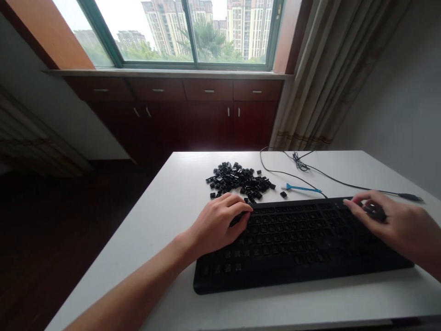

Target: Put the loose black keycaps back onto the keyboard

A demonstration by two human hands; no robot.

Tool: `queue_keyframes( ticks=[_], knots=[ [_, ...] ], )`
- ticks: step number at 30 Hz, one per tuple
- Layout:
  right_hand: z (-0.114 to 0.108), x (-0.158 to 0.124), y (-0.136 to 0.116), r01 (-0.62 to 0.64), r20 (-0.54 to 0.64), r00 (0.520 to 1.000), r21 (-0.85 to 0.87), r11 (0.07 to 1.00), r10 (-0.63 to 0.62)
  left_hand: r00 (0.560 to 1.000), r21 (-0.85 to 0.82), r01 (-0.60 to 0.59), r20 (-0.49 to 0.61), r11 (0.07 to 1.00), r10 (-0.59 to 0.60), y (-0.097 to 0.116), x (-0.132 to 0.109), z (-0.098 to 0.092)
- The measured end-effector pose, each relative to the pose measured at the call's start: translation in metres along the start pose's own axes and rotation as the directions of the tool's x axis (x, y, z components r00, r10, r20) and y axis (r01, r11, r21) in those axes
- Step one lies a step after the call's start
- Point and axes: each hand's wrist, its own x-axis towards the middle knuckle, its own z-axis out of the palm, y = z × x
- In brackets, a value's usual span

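Observation:
A black keyboard (275, 271) lies at a slant on the white table, its keycaps off and its rows of key sockets bare. Over its upper left part is my left hand (220, 218), closed, with curled fingers and thumb at the back edge; the fingertips' underside is hidden. My right hand (396, 223) is closed above the upper right corner. A small dark object (375, 211) shows inside its curled fingers, too shaded to name. Loose black keycaps (237, 177) lie heaped behind the keyboard. One keycap (283, 194) sits apart, near a small blue brush (301, 188).
A thin black cable (330, 174) loops over the back of the white table (144, 220), with a tied bundle and a plug (409, 197) at the right. Beyond stand dark red cabinets (206, 124) under a window. A curtain (310, 78) hangs on the right.

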Motion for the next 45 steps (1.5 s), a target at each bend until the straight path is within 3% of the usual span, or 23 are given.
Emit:
queue_keyframes(
  ticks=[2, 7, 10, 13, 17, 22, 30, 35, 41, 45],
  knots=[
    [0.017, 0.012, -0.024, 0.135, 0.092, 0.988, -0.165, 0.977, -0.121, 0.999, -0.01, 0.035, -0.038, 0.999, -0.036, -0.007, 0.0, -0.004],
    [0.068, 0.054, -0.074, 0.339, 0.199, 0.923, -0.021, 0.94, -0.329, 0.96, 0.09, 0.183, -0.23, 0.979, -0.158, -0.047, -0.002, -0.025],
    [0.097, 0.076, -0.086, 0.425, 0.198, 0.883, 0.046, 0.904, -0.425, 0.928, 0.176, 0.29, -0.292, 0.941, -0.231, -0.073, -0.009, -0.032],
    [0.115, 0.081, -0.085, 0.447, 0.148, 0.879, 0.077, 0.891, -0.454, 0.901, 0.152, 0.36, -0.311, 0.92, -0.302, -0.09, -0.014, -0.03],
    [0.115, 0.068, -0.079, 0.468, 0.113, 0.873, 0.082, 0.88, -0.475, 0.889, 0.084, 0.366, -0.325, 0.927, -0.322, -0.103, -0.009, -0.019],
    [0.107, 0.052, -0.085, 0.523, 0.068, 0.847, 0.073, 0.849, -0.527, 0.95, 0.16, 0.203, -0.271, 0.966, -0.155, -0.111, 0.011, -0.013],
    [0.112, 0.041, -0.093, 0.512, 0.283, 0.786, 0.203, 0.835, -0.55, 0.972, 0.155, 0.16, -0.197, 0.975, -0.128, -0.094, 0.003, -0.015],
    [0.109, 0.041, -0.093, 0.502, 0.294, 0.785, 0.213, 0.838, -0.545, 0.995, 0.323, 0.091, -0.072, 0.942, -0.071, -0.095, 0.001, -0.028],
    [0.109, 0.04, -0.092, 0.492, 0.285, 0.791, 0.231, 0.84, -0.542, 0.989, 0.445, -0.109, 0.142, 0.889, 0.051, -0.098, -0.002, -0.053],
    [0.11, 0.04, -0.092, 0.49, 0.285, 0.791, 0.237, 0.839, -0.542, 0.983, 0.484, -0.121, 0.182, 0.867, 0.036, -0.099, -0.004, -0.066]
  ],
)
